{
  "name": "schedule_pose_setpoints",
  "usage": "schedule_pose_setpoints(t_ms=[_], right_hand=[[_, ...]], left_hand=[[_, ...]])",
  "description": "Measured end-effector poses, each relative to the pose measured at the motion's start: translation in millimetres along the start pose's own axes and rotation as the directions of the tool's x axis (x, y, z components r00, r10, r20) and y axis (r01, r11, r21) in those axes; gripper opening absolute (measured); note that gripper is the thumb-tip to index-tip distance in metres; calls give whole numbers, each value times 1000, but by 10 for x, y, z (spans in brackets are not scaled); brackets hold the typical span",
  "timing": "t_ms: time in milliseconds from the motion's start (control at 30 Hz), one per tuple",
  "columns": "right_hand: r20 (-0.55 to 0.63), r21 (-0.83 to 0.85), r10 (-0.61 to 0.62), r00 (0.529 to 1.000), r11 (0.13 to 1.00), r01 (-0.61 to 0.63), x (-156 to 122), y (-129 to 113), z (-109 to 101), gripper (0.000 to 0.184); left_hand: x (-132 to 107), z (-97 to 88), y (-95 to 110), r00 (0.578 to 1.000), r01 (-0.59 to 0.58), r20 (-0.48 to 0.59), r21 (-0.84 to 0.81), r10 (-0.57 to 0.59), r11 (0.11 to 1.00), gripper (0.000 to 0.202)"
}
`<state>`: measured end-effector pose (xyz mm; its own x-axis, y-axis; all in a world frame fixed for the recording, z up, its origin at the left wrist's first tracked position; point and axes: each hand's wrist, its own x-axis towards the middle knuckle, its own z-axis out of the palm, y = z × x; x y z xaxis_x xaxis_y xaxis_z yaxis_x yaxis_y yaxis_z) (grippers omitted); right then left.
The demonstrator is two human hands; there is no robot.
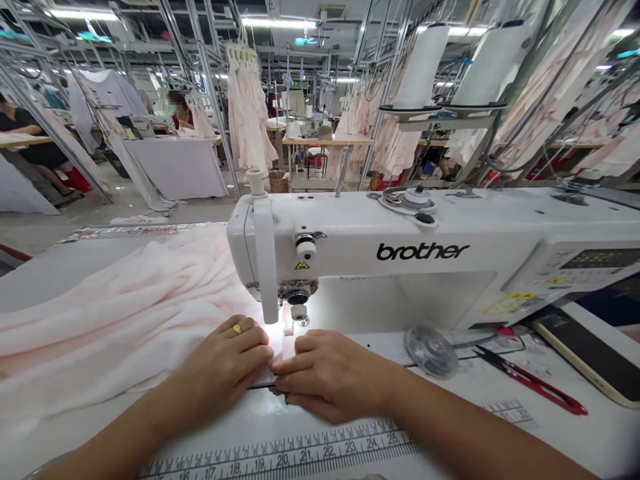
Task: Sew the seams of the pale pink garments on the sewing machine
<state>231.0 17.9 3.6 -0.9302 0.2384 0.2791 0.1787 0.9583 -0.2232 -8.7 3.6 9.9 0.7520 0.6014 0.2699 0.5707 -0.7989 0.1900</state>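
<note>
left grip [223, 357] and right grip [325, 373], both flat and unclamped, press pale pink fabric [110, 320] beside a white brother sewing machine [380, 233].

Pale pink fabric [110, 327] lies left of the left hand's fingers [250, 340], which wear a gold ring [237, 329]. Above the fingers, a white sewing machine [380, 227] bears black lettering; right of them, snips [530, 380] show red handles.

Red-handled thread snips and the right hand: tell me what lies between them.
In the head view, a clear round plastic disc lies on the white sewing table between the right hand and the red-handled thread snips.
</note>
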Motion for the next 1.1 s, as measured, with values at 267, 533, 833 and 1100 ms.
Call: schedule_pose_setpoints(t_ms=[267,533,833,1100], right_hand=[[8,-44,33,999,999,-33,0,20,-21,21],[-67,7,139,988,990,-138,-3,41,-14,19],[-14,-11,269,963,963,-270,2,11,-23,18],[-16,-14,401,916,916,-401,70,-9,-86,29]], left_hand=[[4,-10,-9,999,52,1,-163,-53,985,22],[-18,7,0,1000,25,16,-110,-23,994,25],[-58,8,-15,996,-90,28,2,90,996,29],[-88,171,-243,999,-23,-44,179,32,984,39]])
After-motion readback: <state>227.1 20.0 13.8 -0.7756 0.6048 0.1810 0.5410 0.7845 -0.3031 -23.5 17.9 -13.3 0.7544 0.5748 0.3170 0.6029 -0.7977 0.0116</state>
